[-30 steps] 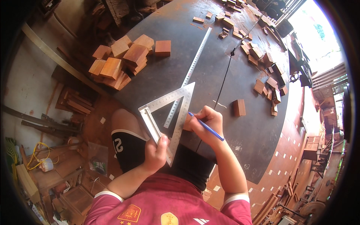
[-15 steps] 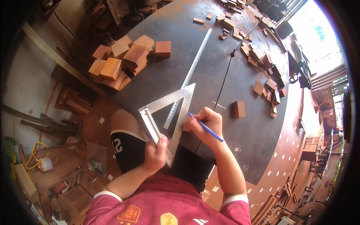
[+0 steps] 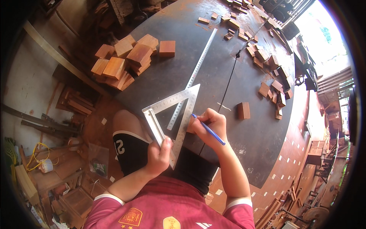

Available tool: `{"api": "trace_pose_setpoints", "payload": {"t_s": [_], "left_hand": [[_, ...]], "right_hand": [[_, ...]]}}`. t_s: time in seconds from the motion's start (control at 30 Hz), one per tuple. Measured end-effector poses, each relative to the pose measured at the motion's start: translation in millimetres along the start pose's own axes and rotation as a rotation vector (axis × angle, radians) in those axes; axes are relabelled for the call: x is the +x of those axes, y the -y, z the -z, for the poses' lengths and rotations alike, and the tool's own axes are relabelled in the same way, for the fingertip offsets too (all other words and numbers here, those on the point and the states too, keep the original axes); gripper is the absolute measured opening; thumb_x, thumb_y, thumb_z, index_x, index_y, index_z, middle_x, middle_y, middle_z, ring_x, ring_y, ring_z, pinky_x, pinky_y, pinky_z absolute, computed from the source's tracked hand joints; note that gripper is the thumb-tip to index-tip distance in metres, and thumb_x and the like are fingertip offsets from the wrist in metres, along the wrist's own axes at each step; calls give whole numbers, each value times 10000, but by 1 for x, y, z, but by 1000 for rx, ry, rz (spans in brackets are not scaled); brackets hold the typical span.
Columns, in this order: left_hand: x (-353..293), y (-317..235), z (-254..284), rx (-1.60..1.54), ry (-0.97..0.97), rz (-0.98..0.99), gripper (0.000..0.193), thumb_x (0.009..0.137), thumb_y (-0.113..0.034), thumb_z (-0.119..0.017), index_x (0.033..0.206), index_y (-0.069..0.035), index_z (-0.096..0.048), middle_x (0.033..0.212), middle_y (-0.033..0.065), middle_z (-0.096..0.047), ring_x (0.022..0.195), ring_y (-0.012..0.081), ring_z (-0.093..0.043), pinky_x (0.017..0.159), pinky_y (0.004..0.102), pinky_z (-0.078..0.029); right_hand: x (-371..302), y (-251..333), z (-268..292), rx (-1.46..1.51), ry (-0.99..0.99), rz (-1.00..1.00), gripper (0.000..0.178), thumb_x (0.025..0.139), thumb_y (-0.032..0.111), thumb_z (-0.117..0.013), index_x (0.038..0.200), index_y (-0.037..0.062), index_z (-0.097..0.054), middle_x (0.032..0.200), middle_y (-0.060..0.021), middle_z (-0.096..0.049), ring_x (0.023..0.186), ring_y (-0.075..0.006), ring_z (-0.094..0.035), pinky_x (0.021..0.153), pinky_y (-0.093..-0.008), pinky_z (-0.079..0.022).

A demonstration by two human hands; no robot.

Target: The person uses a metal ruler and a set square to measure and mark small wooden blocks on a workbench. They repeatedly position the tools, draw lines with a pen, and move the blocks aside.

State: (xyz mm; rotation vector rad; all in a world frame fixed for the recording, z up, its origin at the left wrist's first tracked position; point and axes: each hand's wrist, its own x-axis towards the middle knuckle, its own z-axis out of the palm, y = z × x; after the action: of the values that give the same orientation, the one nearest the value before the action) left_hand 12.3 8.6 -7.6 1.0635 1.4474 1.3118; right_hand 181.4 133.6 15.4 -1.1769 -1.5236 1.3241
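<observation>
Left hand (image 3: 158,157): grip closed, thumb uppermost, on the lower end of a metal triangular square (image 3: 185,126), which overlaps a graduated ruler (image 3: 199,63) on the table (image 3: 152,80). Right hand (image 3: 214,119): grip closed around a blue pen (image 3: 209,131), tip at the square's right edge, beside a wooden piece (image 3: 190,126); tip contact cannot be determined

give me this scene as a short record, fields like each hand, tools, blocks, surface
left hand: grips the metal triangular square near its lower end
right hand: holds a blue pen, tip beside the square's edge; contact unclear
wood piece: between square and right hand
steel ruler: passes beneath the square
block pile: left side
lone block: right of the right hand
surface: dark table
</observation>
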Motion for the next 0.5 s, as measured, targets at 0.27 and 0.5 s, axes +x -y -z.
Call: {"api": "trace_pose_setpoints", "payload": {"t_s": [0.27,0.5], "left_hand": [[-1,-4,-3,10,-25,1,320,1074,-241,-505,871,-5,-582,770,61,-589,721,141,-550,679,319,-456],[-2,-6,0,77,-10,-24,309,1074,-234,-507,892,-1,-596,772,67,-610,713,147,-576,660,322,-465]], "right_hand": [[0,0,-1,-104,-16,84,307,807,40,-761,630,-12,-516,627,-140,-691,693,-87,-670,543,-286,-521],[-14,13,1,-169,127,64,252,734,59,-744,620,-9,-529,526,-80,-561,518,-64,-520,479,-292,-443]]}}
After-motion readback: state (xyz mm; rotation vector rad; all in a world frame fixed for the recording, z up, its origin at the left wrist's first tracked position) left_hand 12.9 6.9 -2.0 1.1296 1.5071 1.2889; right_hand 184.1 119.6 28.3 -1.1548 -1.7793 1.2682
